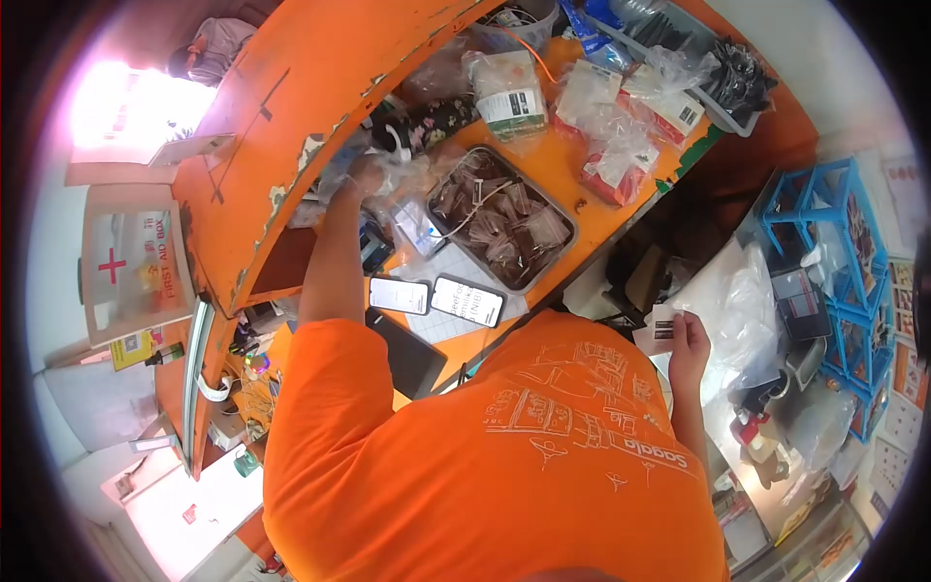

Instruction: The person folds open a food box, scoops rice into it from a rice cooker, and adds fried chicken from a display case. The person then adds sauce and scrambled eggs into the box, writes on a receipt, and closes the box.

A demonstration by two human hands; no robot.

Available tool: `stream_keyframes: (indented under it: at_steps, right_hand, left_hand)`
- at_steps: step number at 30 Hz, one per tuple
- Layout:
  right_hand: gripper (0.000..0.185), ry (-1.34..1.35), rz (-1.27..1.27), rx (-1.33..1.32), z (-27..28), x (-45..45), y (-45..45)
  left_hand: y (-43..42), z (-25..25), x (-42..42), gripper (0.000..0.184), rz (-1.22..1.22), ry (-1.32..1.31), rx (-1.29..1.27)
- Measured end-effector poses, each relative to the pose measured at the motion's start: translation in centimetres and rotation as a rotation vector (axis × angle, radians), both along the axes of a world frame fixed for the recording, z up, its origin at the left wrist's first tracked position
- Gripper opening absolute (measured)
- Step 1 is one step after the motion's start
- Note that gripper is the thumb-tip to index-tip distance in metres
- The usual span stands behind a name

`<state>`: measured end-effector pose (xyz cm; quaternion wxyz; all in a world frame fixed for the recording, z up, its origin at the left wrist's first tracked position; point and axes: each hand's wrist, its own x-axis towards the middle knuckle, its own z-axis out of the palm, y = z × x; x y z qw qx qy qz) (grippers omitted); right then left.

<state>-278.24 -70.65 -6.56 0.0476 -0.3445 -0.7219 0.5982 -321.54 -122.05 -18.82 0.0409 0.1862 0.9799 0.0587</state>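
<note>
My left hand [365, 178] reaches in among crumpled clear plastic bags at the table's back left; its fingers are mostly hidden there. My right hand [690, 339], out to the right, pinches a small white card [663, 327] with dark printed marks. Between them on the orange table [593, 221] stands a grey tray [566, 254] with several small clear packets of brown contents [499, 228]. Two phones with lit screens, a smaller one [399, 296] and a larger one with big text [469, 302], lie in front of the tray. A dark tablet-like slab [407, 354] is beside them.
Bagged packs with red [616, 173] and green labels [511, 109] lie behind the tray. A grey bin [742, 118] of black items stands at the back right. Blue stacked racks [824, 209] and plastic sheeting [737, 320] fill the right. An orange raised panel [291, 126] borders the left.
</note>
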Motion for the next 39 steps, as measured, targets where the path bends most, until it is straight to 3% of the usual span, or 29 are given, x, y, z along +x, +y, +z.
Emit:
stream_keyframes:
  at_steps: [1,3,4,6,7,9,10,12,13,15,17,19,21,22,24,25,27,28,29,31,32,36,38,39]
  right_hand:
    - [0.018,0.012,-0.001,-0.009,-0.3,-0.1,0.1]
    - [0.018,0.100,-0.070,-0.082,-1.0,0.1,0.5]
    - [0.018,0.099,-0.082,-0.094,-1.7,0.4,0.7]
    - [0.018,0.095,-0.079,-0.117,-1.6,0.3,0.3]
    - [0.018,0.091,-0.065,-0.130,-1.5,0.2,0.0]
    - [0.017,0.071,-0.072,-0.108,-1.4,-0.1,-0.6]
    - [0.017,0.080,-0.054,-0.115,-1.3,-0.2,-0.8]
    - [0.016,0.098,-0.018,-0.120,-1.2,-0.5,-0.8]
    - [0.016,0.103,-0.018,-0.127,-1.4,-0.5,-0.8]
    - [0.016,0.097,-0.050,-0.181,-1.9,-0.5,-0.5]
    - [0.017,0.111,-0.069,-0.170,-2.1,-0.7,-0.6]
    - [0.017,0.118,-0.078,-0.154,-2.0,-0.8,-0.5]
    - [0.017,0.084,-0.022,-0.055,-1.6,-0.8,-0.4]
    - [0.017,0.083,-0.023,-0.051,-1.4,-0.6,-0.3]
    - [0.016,0.078,-0.024,-0.105,-1.1,-0.2,0.1]
    - [0.016,0.077,-0.034,-0.095,-0.9,0.1,0.3]
    - [0.016,0.053,-0.111,-0.117,-0.6,0.9,0.6]
    - [0.016,0.051,-0.123,-0.112,-0.7,1.4,0.8]
    - [0.016,0.083,-0.148,-0.090,-0.9,1.9,0.9]
    - [0.016,0.119,-0.188,-0.076,-1.3,2.8,0.9]
    - [0.016,0.100,-0.203,-0.080,-1.4,3.4,0.9]
    - [0.018,0.074,-0.254,-0.096,-1.6,4.6,0.2]
    - [0.018,0.067,-0.270,-0.069,-1.8,5.1,0.2]
    - [0.018,0.061,-0.275,-0.043,-2.0,5.2,0.3]
  left_hand:
    - [0.2,1.7,0.5,0.023,-0.042,0.064,0.228]
    - [2.6,6.2,5.7,0.034,0.317,-0.020,0.228]
    - [3.3,8.0,7.3,0.039,0.375,-0.066,0.235]
    - [-4.3,-0.3,6.3,0.051,-0.186,0.000,-0.156]
    - [-3.9,0.3,7.5,0.051,-0.193,0.003,-0.163]
    - [-2.2,2.9,12.4,0.052,-0.118,-0.017,-0.429]
    - [-1.0,4.6,13.6,0.052,-0.117,-0.018,-0.435]
    - [1.9,9.1,15.3,0.047,0.073,-0.274,-0.238]
    - [4.2,11.8,16.9,0.047,0.075,-0.268,-0.244]
    - [8.0,15.9,19.3,0.039,0.320,-0.392,-0.158]
    - [5.3,10.0,17.4,0.035,-0.132,-0.212,-0.251]
    - [8.9,8.4,16.8,0.031,0.570,-0.354,0.930]
    - [9.2,1.9,13.5,0.032,0.945,-0.099,1.122]
    - [8.5,0.2,12.6,0.032,0.944,-0.102,1.124]
    - [7.0,-2.2,10.7,0.039,1.035,-0.458,1.166]
    - [6.9,-3.8,9.7,0.039,1.026,-0.471,1.171]
    - [7.6,-6.5,8.5,0.045,1.146,-0.084,0.888]
    - [8.3,-4.9,9.3,0.045,0.985,-0.071,0.897]
    - [9.3,-3.4,9.9,0.045,0.975,-0.078,0.896]
    - [12.1,-0.2,11.0,0.044,1.076,0.165,0.442]
    - [13.3,2.1,11.5,0.045,1.099,0.124,0.461]
    - [14.5,3.6,9.5,0.041,1.012,0.179,0.504]
    - [16.4,5.3,8.2,0.036,0.711,0.604,0.376]
    - [17.5,6.2,7.4,0.036,0.713,0.603,0.383]
